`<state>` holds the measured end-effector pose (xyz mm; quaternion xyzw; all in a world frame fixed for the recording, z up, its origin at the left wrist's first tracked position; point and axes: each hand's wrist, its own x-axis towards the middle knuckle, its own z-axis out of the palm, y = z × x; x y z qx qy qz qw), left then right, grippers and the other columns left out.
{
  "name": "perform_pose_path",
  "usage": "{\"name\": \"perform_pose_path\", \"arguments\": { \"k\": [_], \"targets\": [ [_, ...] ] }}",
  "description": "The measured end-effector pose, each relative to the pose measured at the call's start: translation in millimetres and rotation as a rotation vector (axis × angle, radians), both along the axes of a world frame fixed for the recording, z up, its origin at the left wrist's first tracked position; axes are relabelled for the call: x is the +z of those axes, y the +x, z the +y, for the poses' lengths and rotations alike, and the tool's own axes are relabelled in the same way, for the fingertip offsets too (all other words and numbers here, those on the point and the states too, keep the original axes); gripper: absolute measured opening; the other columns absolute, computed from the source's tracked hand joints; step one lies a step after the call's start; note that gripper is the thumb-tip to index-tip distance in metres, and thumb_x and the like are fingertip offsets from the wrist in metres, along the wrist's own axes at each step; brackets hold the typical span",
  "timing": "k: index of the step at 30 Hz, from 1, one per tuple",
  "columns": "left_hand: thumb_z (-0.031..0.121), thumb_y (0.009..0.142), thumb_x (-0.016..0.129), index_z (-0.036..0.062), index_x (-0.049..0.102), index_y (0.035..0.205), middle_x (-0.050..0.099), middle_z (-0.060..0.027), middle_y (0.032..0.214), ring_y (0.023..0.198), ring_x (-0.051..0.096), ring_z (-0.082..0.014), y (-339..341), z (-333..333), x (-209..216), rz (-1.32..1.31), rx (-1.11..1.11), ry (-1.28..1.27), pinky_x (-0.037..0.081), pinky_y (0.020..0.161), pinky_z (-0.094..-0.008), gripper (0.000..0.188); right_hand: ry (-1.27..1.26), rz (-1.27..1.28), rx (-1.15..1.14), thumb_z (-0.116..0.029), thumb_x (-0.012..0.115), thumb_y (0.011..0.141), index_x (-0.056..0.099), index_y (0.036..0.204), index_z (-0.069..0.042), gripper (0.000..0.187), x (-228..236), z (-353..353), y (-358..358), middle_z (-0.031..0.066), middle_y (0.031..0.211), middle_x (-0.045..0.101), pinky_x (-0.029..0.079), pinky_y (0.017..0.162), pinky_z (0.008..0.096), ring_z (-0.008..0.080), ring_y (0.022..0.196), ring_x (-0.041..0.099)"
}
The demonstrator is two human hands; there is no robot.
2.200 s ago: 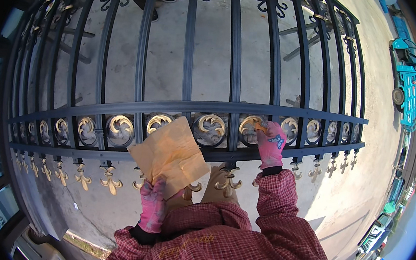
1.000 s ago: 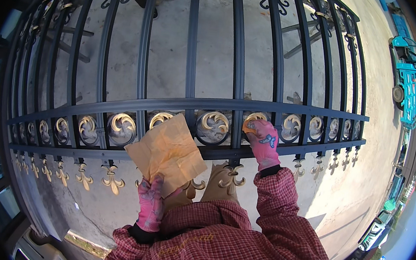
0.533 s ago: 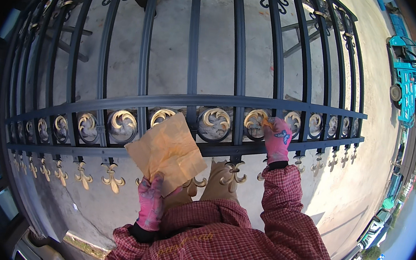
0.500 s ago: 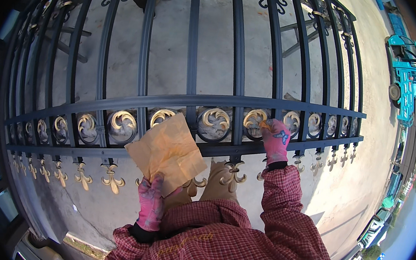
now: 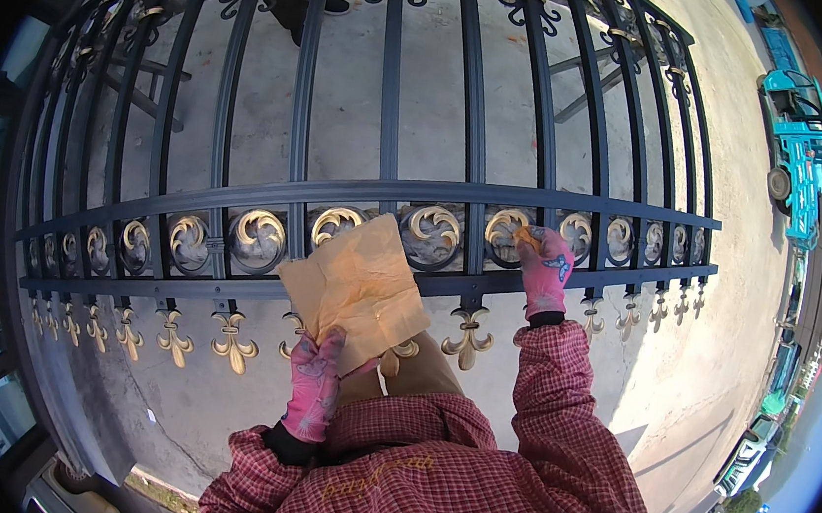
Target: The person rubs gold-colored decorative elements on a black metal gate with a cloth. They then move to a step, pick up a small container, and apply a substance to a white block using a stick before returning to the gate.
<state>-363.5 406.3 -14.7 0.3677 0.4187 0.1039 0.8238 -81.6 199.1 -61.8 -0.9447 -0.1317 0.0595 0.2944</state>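
Note:
My left hand (image 5: 313, 388), in a pink patterned glove, grips the lower corner of a creased brown paper sheet (image 5: 359, 286). The sheet is tilted and covers part of the fence's lower rails. Farther right, my right hand (image 5: 544, 271), gloved alike, has its fingers pinched together around a small orange-brown piece (image 5: 529, 236) whose kind I cannot make out. Its fingertips are at the right side of a gold scroll ornament (image 5: 502, 232) inside a black ring. The dark metal fence panel (image 5: 390, 81) has a row of such rings between two rails.
Gold fleur-de-lis finials (image 5: 467, 339) point toward me along the panel's near edge. Dark support legs (image 5: 585, 93) show beneath the bars. Another person's shoe (image 5: 336, 6) is on the concrete at the far side. A turquoise cargo vehicle (image 5: 796, 145) stands at the right.
The fence's left and middle parts appear slightly farther right and higher in view. My left hand and the paper have shifted right too. My right hand stays at the same scroll ornament.

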Motion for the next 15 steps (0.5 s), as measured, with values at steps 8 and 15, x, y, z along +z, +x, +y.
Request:
{"name": "perform_pose_path", "arguments": {
  "k": [8, 15],
  "targets": [
    [0.01, 0.089, 0.052, 0.0027, 0.054, 0.112, 0.056, -0.0003, 0.101, 0.083, 0.053, -0.009, 15, -6, 24, 0.039, 0.084, -0.024, 0.052, 0.072, -0.0258, 0.024, 0.464, 0.341, -0.123, -0.002, 0.065, 0.075, 0.063, 0.089, 0.0, 0.015, 52, 23, -26, 0.0016, 0.074, 0.06, 0.041, 0.048, 0.0192, 0.0047, 0.055, 0.051],
    [0.008, 0.089, 0.05, 0.0003, 0.049, 0.116, 0.058, -0.0052, 0.102, 0.086, 0.058, -0.0114, 34, -10, 37, 0.038, 0.017, -0.054, 0.051, 0.071, -0.0228, 0.028, 0.556, 0.318, 0.28, 0.0, 0.069, 0.068, 0.063, 0.091, -0.002, 0.024, 90, 88, -91, 0.0115, 0.089, 0.063, 0.05, 0.066, 0.0306, 0.0233, 0.078, 0.062]
  ]
}}
